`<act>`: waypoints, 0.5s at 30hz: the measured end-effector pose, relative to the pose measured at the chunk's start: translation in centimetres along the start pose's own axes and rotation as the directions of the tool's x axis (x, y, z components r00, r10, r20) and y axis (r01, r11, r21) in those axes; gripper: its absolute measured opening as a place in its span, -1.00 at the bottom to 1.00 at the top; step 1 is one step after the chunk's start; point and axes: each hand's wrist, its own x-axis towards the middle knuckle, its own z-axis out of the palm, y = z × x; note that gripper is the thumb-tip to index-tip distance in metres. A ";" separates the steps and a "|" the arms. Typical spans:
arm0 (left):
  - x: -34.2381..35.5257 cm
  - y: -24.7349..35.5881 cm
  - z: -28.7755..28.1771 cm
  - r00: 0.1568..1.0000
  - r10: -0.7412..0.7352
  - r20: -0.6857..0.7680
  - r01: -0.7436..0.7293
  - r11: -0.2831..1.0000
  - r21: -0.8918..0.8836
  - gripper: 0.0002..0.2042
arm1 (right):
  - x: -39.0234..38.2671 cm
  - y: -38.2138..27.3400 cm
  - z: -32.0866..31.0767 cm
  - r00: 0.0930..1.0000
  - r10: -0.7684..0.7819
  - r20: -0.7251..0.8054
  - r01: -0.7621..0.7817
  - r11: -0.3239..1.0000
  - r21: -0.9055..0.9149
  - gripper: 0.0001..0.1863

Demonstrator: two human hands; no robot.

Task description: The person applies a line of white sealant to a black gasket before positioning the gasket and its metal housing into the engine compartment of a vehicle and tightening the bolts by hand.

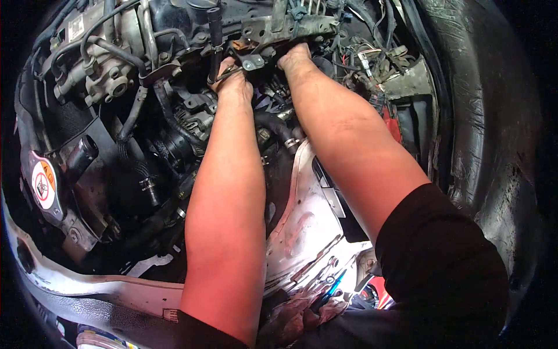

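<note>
Both my arms reach deep into a vehicle's engine bay. My left hand point(233, 81) is beside a black rubber hose point(215, 35), below a metal bracket point(254, 61) with holes. Its fingers go in behind engine parts, so I cannot see what they touch. Farther right, my right hand point(295, 56) reaches under a long dirty metal rail point(290, 32). Only its back and wrist show; the fingers are hidden beneath the rail. Between the two wrists lies a dark gap with small metal fittings and hoses.
At the left are a radiator cap point(44, 183) with a warning label and a metal pump-like housing point(110, 81). Loose wiring point(366, 61) hangs at the right, near a black fender cover point(482, 104). Several tools point(325, 273) lie on a pale panel point(302, 227) below my arms.
</note>
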 end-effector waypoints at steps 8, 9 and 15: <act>-0.7 -0.2 0.3 0.999 -0.040 -0.003 0.040 0.999 0.017 -0.89 | 2.4 -0.5 -1.4 0.973 0.062 -0.221 -0.040 0.994 0.103 -0.47; -0.4 -0.3 0.3 0.999 -0.037 -0.007 0.037 0.999 0.019 -0.89 | 2.4 -0.7 -1.2 0.953 0.117 -0.278 -0.096 0.991 0.090 -0.48; -0.3 1.0 -0.1 0.999 0.025 0.020 -0.027 0.988 0.150 -0.91 | -0.2 -0.6 0.0 0.964 0.094 -0.249 -0.103 0.994 -0.024 -0.42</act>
